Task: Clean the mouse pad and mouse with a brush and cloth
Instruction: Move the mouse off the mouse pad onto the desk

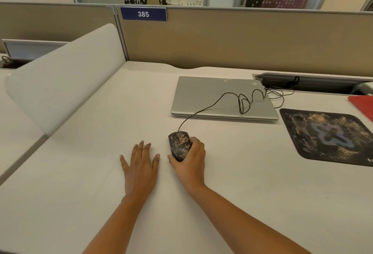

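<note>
the right hand [190, 160] is about in the middle of the white worktop [242, 193], a little closer to the near edge. its grip is clamped on the black wired mouse [179, 146]: the thumb lies on the left side of the mouse and the other fingers curl around its right side. the top of the mouse is covered with tan crumbs or dust. i cannot tell if the mouse sits flat on the worktop or is lifted a little.

the left hand [140, 164] lies palm down on the worktop just beside the mouse, on its left and not touching it. its grip is apart, with straight, spread fingers, and holds nothing.

the thin cable [201, 110] goes from the front of the mouse toward the far edge, makes loops on the lid of the closed silver laptop [212, 94] and reaches the open cable tray [314, 84] at the far right.

the dark mouse pad [302, 132], also sprinkled with tan crumbs, lies near the right edge, well apart from the mouse and near the laptop's right near corner. behind it, at the right edge, a red flat thing [363, 105] is cut off by the picture. on the beige partition [242, 41] along the far edge is a blue label [143, 14] with "385".
</note>
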Tool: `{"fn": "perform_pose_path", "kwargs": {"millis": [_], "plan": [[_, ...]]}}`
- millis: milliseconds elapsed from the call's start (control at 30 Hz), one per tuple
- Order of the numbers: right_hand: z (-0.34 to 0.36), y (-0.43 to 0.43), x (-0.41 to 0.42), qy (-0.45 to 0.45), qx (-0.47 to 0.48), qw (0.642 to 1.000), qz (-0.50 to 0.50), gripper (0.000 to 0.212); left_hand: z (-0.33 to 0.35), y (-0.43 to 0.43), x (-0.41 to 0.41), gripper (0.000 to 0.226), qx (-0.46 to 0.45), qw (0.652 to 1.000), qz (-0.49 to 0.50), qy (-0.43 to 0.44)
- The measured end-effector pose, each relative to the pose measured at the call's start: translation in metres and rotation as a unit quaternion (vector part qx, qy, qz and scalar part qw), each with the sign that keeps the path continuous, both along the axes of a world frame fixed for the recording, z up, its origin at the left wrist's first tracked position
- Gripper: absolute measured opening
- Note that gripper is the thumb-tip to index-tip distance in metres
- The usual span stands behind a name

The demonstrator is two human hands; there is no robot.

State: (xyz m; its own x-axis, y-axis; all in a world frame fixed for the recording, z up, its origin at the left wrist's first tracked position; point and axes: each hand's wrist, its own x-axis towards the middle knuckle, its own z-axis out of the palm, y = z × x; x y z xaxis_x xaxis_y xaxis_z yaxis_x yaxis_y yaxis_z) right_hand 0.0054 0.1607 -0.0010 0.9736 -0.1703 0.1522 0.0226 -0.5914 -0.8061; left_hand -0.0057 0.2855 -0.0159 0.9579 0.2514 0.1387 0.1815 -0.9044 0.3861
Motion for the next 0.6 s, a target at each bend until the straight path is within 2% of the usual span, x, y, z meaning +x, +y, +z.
{"fn": "perform_pose_path", "kwargs": {"millis": [333, 600], "plan": [[-0.003, 0.010, -0.006, 0.004, 0.002, 0.998, 0.061, 0.083, 0.001, 0.001, -0.002, 0.045, -0.027, 1.000, 0.002, -0.008], [-0.002, -0.019, -0.006, 0.011, 0.029, 0.993, 0.111, 0.073, 0.010, -0.003, -0.001, 0.043, -0.103, 0.994, 0.022, -0.030]]}}
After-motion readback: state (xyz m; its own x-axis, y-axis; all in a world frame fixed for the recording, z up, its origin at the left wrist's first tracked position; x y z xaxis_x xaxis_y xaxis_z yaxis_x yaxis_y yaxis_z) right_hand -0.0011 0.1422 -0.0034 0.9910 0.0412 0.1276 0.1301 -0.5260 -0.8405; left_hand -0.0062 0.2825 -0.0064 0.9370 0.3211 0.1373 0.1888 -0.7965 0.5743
